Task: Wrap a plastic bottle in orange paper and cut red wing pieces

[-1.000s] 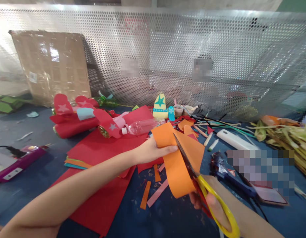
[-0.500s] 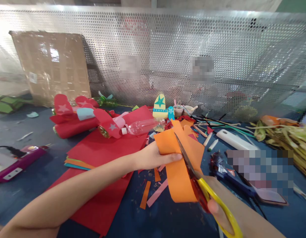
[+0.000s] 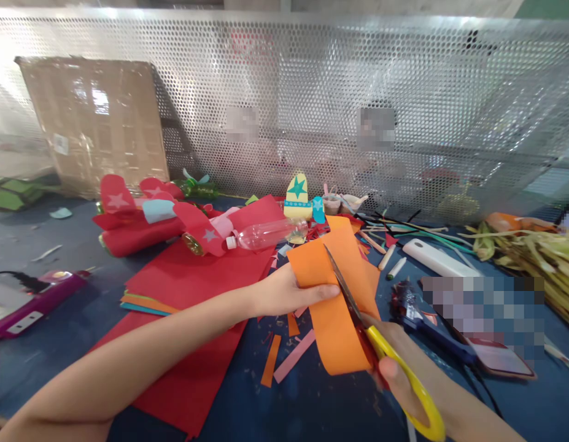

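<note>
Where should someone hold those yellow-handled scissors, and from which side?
Probably by the yellow handle, from the near right, where the right hand holds it: its loop extends that way, while the blades point away, against the orange paper.

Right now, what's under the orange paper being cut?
The left hand reaches under the orange paper, most fingers hidden. A pink strip meets the paper's edge; anything further is covered.

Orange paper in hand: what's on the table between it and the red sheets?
In the head view, orange strips and pink strips lie on the tabletop between orange paper and red sheets.
</note>
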Demonstrator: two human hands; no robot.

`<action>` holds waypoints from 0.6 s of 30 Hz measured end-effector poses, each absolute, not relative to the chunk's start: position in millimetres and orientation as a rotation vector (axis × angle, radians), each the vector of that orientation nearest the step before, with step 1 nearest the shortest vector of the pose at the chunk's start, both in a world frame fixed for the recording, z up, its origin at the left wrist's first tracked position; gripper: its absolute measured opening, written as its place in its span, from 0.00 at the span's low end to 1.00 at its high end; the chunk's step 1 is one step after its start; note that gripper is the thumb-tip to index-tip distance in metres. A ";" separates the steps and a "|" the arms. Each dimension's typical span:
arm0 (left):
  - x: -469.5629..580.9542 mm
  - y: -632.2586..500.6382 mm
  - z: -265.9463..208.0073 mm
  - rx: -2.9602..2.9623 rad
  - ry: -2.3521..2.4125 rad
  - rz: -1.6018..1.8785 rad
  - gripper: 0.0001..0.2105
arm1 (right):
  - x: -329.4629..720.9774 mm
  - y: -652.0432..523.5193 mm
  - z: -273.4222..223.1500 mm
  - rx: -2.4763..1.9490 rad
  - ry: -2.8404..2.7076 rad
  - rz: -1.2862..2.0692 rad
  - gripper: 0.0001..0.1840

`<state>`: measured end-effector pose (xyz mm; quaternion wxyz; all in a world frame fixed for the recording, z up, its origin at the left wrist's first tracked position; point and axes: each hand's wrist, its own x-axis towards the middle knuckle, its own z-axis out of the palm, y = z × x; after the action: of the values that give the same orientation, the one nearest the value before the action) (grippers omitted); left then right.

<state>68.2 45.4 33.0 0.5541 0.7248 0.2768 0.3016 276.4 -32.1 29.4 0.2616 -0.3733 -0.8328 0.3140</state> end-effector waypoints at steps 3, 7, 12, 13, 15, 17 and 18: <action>68.6 46.3 31.2 1.729 0.700 0.699 0.20 | 276.0 -32.5 27.4 -1.029 -2.175 0.906 0.37; 68.8 47.0 30.0 1.737 0.671 0.729 0.21 | 277.7 -35.2 24.0 -1.080 -2.127 0.960 0.35; 69.5 47.4 31.1 1.733 0.621 0.743 0.20 | 277.4 -35.3 25.6 -1.075 -2.104 0.994 0.34; 69.7 47.4 31.4 1.730 0.613 0.745 0.20 | 277.1 -34.7 25.9 -1.074 -2.104 0.991 0.34; 70.2 47.1 32.0 1.716 0.585 0.751 0.19 | 276.7 -33.9 26.2 -1.077 -2.101 0.977 0.34; 70.4 46.9 32.3 1.702 0.557 0.762 0.18 | 276.7 -33.9 26.1 -1.079 -2.108 0.968 0.34; 70.4 46.8 32.3 1.695 0.551 0.766 0.18 | 276.8 -34.1 26.0 -1.079 -2.118 0.970 0.33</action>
<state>70.4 46.8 32.3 0.5653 0.7207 0.2341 0.3259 276.8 -34.1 26.0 0.2832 -0.4029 -0.7913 0.3623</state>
